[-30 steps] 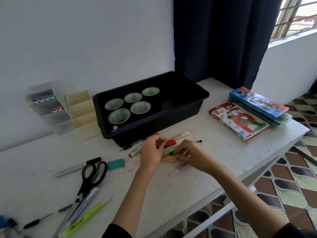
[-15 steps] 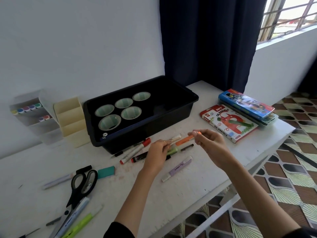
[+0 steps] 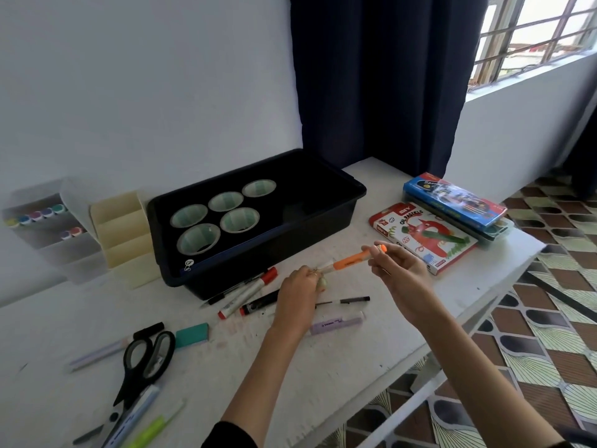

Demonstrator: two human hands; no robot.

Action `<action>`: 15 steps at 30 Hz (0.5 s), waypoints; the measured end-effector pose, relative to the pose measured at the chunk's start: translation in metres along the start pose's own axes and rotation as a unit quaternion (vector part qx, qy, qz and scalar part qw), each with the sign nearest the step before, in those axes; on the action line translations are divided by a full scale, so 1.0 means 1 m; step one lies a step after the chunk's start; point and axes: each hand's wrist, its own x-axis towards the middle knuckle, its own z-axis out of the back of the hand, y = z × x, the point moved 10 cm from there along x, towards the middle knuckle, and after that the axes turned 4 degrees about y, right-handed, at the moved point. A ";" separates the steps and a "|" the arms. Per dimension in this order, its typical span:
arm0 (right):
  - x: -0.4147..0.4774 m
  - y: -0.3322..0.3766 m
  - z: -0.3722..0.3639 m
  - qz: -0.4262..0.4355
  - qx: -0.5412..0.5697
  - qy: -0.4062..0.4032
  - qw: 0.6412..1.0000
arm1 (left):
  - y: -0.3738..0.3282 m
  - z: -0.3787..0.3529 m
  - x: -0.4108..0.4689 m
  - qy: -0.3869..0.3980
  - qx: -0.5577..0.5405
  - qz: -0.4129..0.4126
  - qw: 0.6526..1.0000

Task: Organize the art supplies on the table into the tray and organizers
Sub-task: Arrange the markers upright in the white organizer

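Bench (image 3: 323, 367): white, carries everything.
Tray (image 3: 290, 250): black, at the back of the bench. Five cups (image 3: 197, 238) stand in its left half.
Cream organizer (image 3: 124, 234) is just beside the tray's left end. Clear organizer (image 3: 48, 227) is farther left of the tray.
Pastel box (image 3: 423, 237): right of the tray, apart from it.
Scissors (image 3: 145, 360): well to the tray's front-left.
Left hand (image 3: 298, 292) and right hand (image 3: 400, 273) are raised in front of the tray. They hold one orange highlighter (image 3: 350, 260) between them, off the bench and slightly tilted.
Left fingers are curled round its pale end. Something greenish also shows in that fist; cannot identify it.
Right fingers pinch the orange cap end, thumb against forefinger.
Markers (image 3: 248, 294) lie along the tray's front wall. Purple highlighter (image 3: 336, 323) lies farther forward.

Step, as judged: gathering pens. This highlighter is picked up but not yet stowed.
Next move likely calls for one hand to let go. The other would carry it over the tray's front wall and drop it upright into a cup, or take it left to an organizer slot. Which one is undetermined.
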 end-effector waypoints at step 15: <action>0.010 -0.042 -0.078 -0.079 0.092 0.035 0.992 | 0.032 0.095 -0.039 -0.170 -0.247 0.034 0.953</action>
